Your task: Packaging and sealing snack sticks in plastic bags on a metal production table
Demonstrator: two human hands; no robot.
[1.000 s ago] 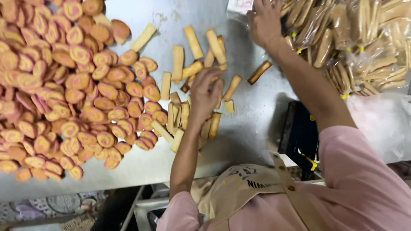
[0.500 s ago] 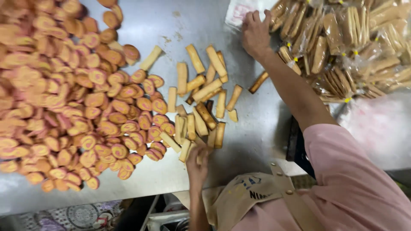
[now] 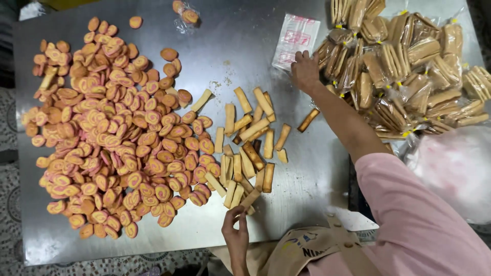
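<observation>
Here, your left hand (image 3: pixel 236 231) pinches one stick biscuit (image 3: pixel 250 199) at the near edge of the steel table (image 3: pixel 307 189), at the foot of the loose stick pile. Your right hand (image 3: pixel 305 70) lies spread, fingers down, on the flat empty plastic bags (image 3: pixel 295 40) near the far edge, touching the heap of tied bags (image 3: pixel 404 71) filled with stick biscuits toward the far right corner. Swirl cookies (image 3: pixel 112 133) cover the left half.

A steel table (image 3: pixel 286 41) stands over patterned floor tiles (image 3: pixel 10 214), evenly lit.
</observation>
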